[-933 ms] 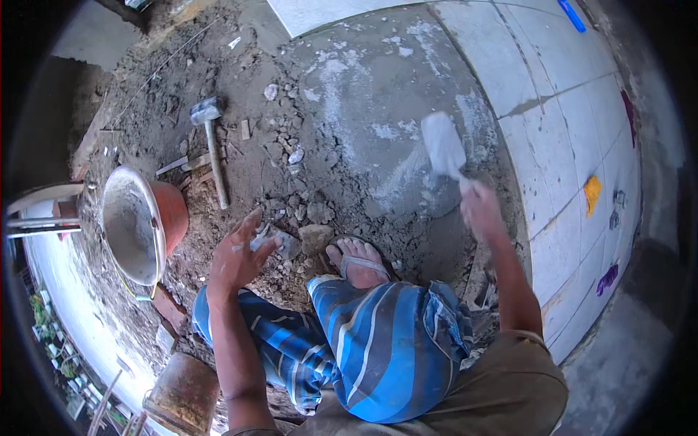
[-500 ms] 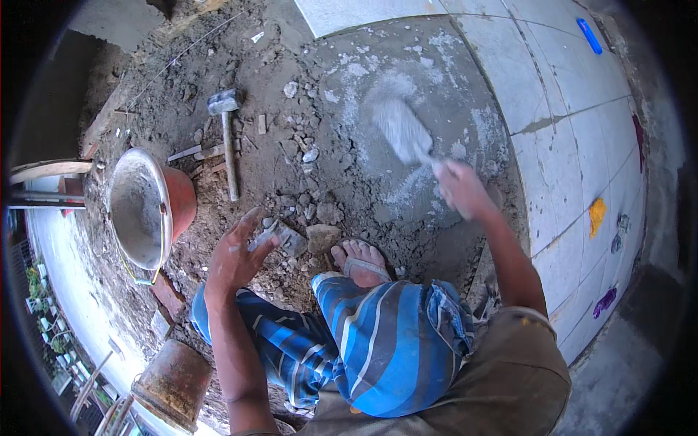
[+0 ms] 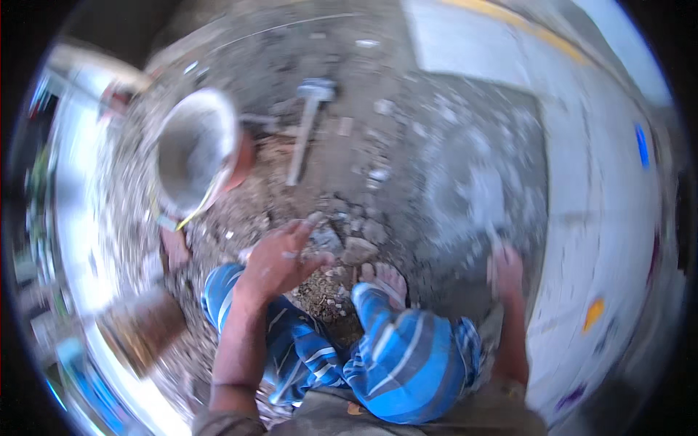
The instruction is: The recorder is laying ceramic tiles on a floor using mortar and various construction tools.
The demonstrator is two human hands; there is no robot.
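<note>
My right hand [image 3: 506,272] is closed round the handle of a trowel [image 3: 486,195], whose pale blade lies over a patch of wet grey mortar [image 3: 520,134] with whitish powder streaks. The blade is blurred, so I cannot tell how firmly it touches the surface. My left hand [image 3: 283,258] hangs above the rubble by my knee, fingers apart and holding nothing. Just beyond its fingertips sit several broken stones [image 3: 358,251]. My sandalled foot [image 3: 383,282] rests between the stones and the mortar.
A red bucket [image 3: 196,149] with a grey-coated inside stands at the left, near a hammer [image 3: 309,127] lying on the dirt. A second, rusty-looking bucket [image 3: 142,330] is at the lower left. Pale floor tiles [image 3: 589,211] border the mortar on the right, with a blue object [image 3: 641,145] on them.
The view has swung, so the scene sits further right and is blurred. My right hand has drawn the trowel back nearer my body. My left hand stays open over the rubble.
</note>
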